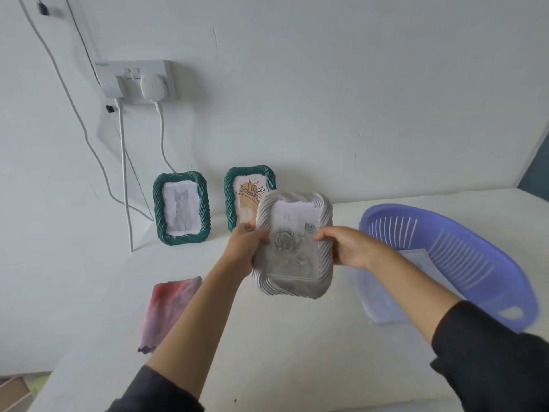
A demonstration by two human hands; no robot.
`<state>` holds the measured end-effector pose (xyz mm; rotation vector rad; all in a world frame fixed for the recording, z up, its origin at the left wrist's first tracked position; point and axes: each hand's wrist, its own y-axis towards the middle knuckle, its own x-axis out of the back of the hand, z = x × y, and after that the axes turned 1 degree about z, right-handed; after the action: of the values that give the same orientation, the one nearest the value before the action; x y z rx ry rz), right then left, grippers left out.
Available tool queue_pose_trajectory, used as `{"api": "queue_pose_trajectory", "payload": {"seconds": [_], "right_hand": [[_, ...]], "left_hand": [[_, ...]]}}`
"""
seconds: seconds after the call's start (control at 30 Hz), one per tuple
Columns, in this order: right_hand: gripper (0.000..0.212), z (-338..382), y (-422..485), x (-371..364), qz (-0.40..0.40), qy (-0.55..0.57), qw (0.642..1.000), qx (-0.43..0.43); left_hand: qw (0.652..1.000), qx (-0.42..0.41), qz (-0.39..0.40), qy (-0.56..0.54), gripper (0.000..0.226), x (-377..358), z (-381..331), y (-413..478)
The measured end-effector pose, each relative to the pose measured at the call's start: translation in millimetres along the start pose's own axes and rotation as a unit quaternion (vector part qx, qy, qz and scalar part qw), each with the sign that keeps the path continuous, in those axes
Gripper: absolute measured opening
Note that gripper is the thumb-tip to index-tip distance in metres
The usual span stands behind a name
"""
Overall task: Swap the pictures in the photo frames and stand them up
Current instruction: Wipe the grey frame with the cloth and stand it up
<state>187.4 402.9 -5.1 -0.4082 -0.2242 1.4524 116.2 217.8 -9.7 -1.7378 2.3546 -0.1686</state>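
I hold a white twisted-rim photo frame point(294, 248) above the table with both hands; it shows a grey rose picture. My left hand point(246, 248) grips its left edge and my right hand point(347, 248) grips its right edge. A green frame with a cat drawing point(181, 208) stands upright against the wall at the back left. Beside it stands a second green frame with a plant drawing point(246, 194), partly hidden behind the white frame.
A purple slotted plastic basket point(463, 263) lies at the right with a sheet of paper point(416, 257) in it. A red and purple picture sheet point(169, 310) lies flat at the left. Cables hang from a wall socket point(136, 80) above the frames.
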Motion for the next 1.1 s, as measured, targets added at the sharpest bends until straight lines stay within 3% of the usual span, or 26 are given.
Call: {"api": "queue_pose_trajectory", "payload": {"seconds": [0.23,0.37,0.43,0.57,0.7,0.8,0.93,1.1], "right_hand": [[0.013,74.9,43.0,62.2,0.005,-0.048,0.998,0.028],[0.032,94.3,78.4,99.8,0.0,-0.048,0.998,0.042],[0.03,100.9,96.6,113.3,-0.005,-0.046,0.998,0.047],[0.034,103.5,130.2,132.4,-0.025,-0.074,0.996,0.034],[0.006,96.5,156.6,145.2,-0.046,-0.09,0.995,0.018],[0.018,89.6,170.8,151.9,-0.056,-0.094,0.994,0.003],[0.009,84.6,180.2,155.5,-0.055,-0.112,0.992,-0.013],[0.018,77.6,186.2,156.6,-0.054,-0.128,0.99,-0.029]], "left_hand": [[0.998,-0.054,0.01,-0.04,0.021,-53.7,-37.6,63.8],[0.997,-0.073,0.012,-0.032,0.027,-91.8,-45.6,98.1],[0.996,-0.075,0.003,-0.041,0.025,-105.0,-42.9,118.2],[0.997,-0.053,-0.009,-0.057,0.022,-122.4,-31.5,152.6],[0.998,-0.041,-0.016,-0.049,0.025,-131.5,-18.0,175.6],[0.998,-0.032,-0.024,-0.052,0.026,-134.2,-8.5,188.5],[0.998,-0.032,-0.026,-0.043,0.023,-135.6,0.7,195.3],[0.999,-0.04,-0.018,-0.028,0.028,-131.7,8.0,198.2]]}}
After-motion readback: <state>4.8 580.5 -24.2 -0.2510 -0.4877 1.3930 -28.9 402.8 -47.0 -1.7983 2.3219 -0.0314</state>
